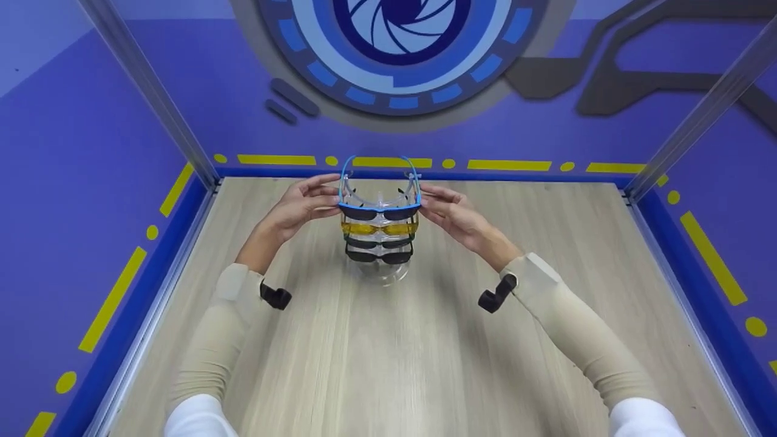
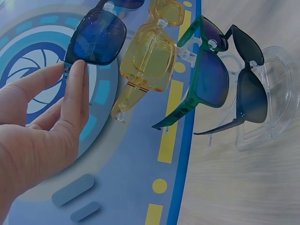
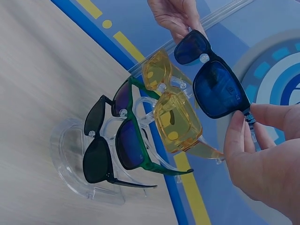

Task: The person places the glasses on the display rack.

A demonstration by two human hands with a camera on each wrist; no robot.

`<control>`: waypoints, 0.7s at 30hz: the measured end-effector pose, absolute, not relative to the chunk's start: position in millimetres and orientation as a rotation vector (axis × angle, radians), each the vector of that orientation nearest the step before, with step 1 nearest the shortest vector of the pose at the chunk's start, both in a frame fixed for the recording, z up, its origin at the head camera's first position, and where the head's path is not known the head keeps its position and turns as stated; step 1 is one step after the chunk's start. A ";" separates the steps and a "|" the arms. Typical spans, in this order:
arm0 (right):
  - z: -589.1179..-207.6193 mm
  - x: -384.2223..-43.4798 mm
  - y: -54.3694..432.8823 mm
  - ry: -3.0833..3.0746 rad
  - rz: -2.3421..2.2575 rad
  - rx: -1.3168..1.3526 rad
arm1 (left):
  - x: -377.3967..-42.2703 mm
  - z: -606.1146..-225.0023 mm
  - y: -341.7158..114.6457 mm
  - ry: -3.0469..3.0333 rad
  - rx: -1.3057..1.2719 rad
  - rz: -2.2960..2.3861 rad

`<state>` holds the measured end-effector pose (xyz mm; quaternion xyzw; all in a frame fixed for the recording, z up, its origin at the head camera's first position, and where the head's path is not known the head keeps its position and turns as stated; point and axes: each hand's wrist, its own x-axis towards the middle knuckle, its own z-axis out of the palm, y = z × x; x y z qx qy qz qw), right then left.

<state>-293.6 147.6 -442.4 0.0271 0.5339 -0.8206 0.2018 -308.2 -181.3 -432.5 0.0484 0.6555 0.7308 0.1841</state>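
Both hands hold the top pair of blue-framed sunglasses [image 1: 379,210] by its two sides, level with the head of a clear display stand [image 1: 381,278]. My left hand [image 1: 301,203] pinches the left hinge area between thumb and fingers; my right hand [image 1: 454,213] does likewise on the right. From the right wrist view the dark blue lenses [image 3: 220,89] face the camera. Below on the stand hang yellow glasses [image 3: 178,123], green-framed sunglasses [image 3: 130,143] and black sunglasses [image 3: 97,159], one under another. Whether the top pair rests on the stand's uppermost holder I cannot tell.
The stand is on a light wood table [image 1: 388,364]. A blue back wall [image 1: 200,91] with a round printed emblem rises close behind it, and side walls with metal posts [image 1: 152,91] flank the table. A small black camera [image 1: 276,297] is strapped to each wrist.
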 end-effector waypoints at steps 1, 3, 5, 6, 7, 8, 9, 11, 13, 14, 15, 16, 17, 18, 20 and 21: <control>-442.9 -294.1 147.7 1.483 -2.295 0.073 | -308.4 -432.7 -181.4 1.845 0.138 2.066; -443.8 -295.1 147.7 1.474 -2.302 0.072 | -308.9 -433.5 -181.5 1.835 0.141 2.078; -444.5 -295.7 147.8 1.465 -2.309 0.069 | -309.3 -434.1 -181.7 1.826 0.142 2.086; -445.1 -296.0 147.9 1.459 -2.310 0.065 | -309.4 -434.4 -181.9 1.821 0.140 2.090; -445.7 -295.9 148.1 1.457 -2.310 0.064 | -309.5 -434.9 -181.9 1.818 0.136 2.093; -446.3 -295.8 148.4 1.456 -2.308 0.064 | -309.6 -435.4 -182.1 1.816 0.135 2.092; -446.8 -295.5 148.6 1.454 -2.308 0.066 | -309.7 -435.6 -182.2 1.815 0.137 2.091; -447.4 -295.1 149.2 1.449 -2.306 0.060 | -310.0 -435.6 -182.4 1.819 0.138 2.090; -447.3 -294.8 149.7 1.451 -2.305 0.051 | -310.6 -435.5 -182.5 1.826 0.151 2.086; -447.2 -294.8 149.9 1.453 -2.307 0.048 | -311.0 -435.6 -182.6 1.831 0.159 2.082; -446.9 -294.7 150.0 1.454 -2.308 0.047 | -311.3 -435.5 -182.6 1.834 0.165 2.079; -446.9 -294.7 150.1 1.457 -2.308 0.043 | -311.6 -435.6 -182.7 1.838 0.171 2.075; -446.9 -294.9 150.0 1.461 -2.308 0.043 | -311.7 -435.7 -182.7 1.841 0.174 2.072; -447.0 -295.0 150.1 1.460 -2.308 0.042 | -311.8 -436.0 -182.9 1.844 0.178 2.067; -447.4 -295.2 149.8 1.466 -2.304 0.053 | -311.8 -436.5 -183.1 1.847 0.178 2.061; -447.8 -295.3 149.7 1.467 -2.299 0.056 | -311.5 -436.6 -183.1 1.848 0.172 2.060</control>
